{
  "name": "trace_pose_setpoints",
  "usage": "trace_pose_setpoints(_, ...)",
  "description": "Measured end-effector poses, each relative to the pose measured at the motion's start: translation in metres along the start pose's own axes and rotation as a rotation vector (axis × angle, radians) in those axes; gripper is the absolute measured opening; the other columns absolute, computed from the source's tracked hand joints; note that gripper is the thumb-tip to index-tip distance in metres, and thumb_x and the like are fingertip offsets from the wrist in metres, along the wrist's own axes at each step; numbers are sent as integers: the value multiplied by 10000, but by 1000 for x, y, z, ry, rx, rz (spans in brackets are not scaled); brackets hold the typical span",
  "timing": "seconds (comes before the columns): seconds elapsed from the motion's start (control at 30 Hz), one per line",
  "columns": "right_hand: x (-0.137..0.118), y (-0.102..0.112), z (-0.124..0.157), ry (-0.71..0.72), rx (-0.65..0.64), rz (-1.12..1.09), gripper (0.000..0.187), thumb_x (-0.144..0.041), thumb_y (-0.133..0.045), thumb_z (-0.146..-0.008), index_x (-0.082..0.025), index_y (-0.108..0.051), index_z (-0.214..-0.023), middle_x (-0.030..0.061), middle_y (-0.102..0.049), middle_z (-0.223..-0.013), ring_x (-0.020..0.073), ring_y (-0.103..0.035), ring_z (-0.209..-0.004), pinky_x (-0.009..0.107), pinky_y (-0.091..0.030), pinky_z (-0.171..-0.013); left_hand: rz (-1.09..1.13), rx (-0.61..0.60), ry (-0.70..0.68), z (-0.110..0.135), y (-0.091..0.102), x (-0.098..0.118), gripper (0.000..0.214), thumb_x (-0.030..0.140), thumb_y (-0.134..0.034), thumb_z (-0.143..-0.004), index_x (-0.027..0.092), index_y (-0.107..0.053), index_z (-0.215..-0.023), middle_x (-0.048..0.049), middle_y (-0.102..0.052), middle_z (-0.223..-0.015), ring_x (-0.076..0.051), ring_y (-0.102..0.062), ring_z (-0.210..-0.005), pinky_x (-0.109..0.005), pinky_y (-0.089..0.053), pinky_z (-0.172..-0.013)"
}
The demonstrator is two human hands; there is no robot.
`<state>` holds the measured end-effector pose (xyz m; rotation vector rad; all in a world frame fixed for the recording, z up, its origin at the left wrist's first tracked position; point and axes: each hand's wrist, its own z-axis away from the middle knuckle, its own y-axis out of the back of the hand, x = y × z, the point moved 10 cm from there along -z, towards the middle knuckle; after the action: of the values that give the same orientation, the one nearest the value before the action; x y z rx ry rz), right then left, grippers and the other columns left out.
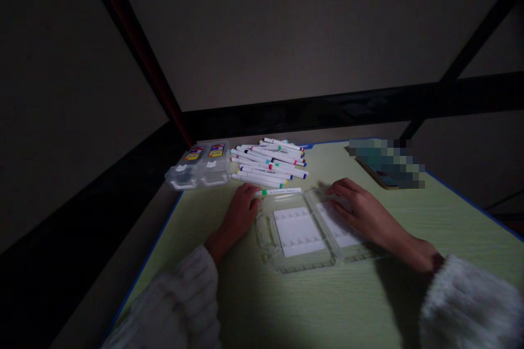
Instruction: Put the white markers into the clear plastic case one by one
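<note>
A white marker (pixel 282 192) with a green band lies level along the far edge of an opened clear plastic case (pixel 301 269). Its left end sits between the thumb and fingers of my left hand (pixel 241 210), which are closed on it. Across the case's right half reaches my right hand (pixel 362 210), its fingers stretched out and loosely bent. They rest on or just over the far part of that half; exact contact is hard to see. A white ridged insert (pixel 298 232) shows in the left half, with another white insert (pixel 341 226) partly under my right hand.
Behind the case lies a loose pile of white markers (pixel 270 161) with coloured bands. Two closed clear cases with handles (pixel 200 166) stand at the back left. A phone-like flat object (pixel 382 166), pixelated, lies at the back right. The pale table (pixel 307 311) has blue edges near a wall.
</note>
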<state>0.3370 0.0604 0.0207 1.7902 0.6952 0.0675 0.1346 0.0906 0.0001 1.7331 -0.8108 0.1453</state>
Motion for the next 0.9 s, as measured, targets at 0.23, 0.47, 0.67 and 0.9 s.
trace_pose_setpoints(0.23,-5,0,0,14,-14,-18,196,-177,-376,-798,-160,-532,-913,102,-505,-915,202,-535,-786,363,-452,-735,-35,23,25,0,3,-4,165,107,-466,-724,148,-559,-854,-51,-486,-854,-181,-448,-865,-332,-393,-802)
trace_pose_setpoints(0.47,-5,-4,0,12,-43,-43,203,-199,-361,-809,-155,-531,-912,111,-509,-923,204,-535,-780,368,-458,-717,-31,32,56,0,4,-6,82,135,-487,-727,149,-545,-784,-48,-476,-833,-182,-445,-853,-319,-391,-781)
trace_pose_setpoints(0.67,-5,-5,0,14,-50,-46,189,-203,-363,-818,-165,-527,-903,104,-511,-916,203,-534,-784,365,-455,-732,-33,12,53,0,3,-4,55,137,-477,-735,150,-526,-757,-43,-477,-814,-180,-443,-842,-317,-388,-772)
trace_pose_setpoints(0.9,-8,-7,0,23,-69,-57,178,-172,-373,-812,-175,-527,-901,95,-508,-911,197,-526,-786,358,-454,-732,-36,23,55,2,4,-4,44,158,-460,-746,158,-502,-732,-41,-499,-807,-173,-451,-811,-311,-392,-741)
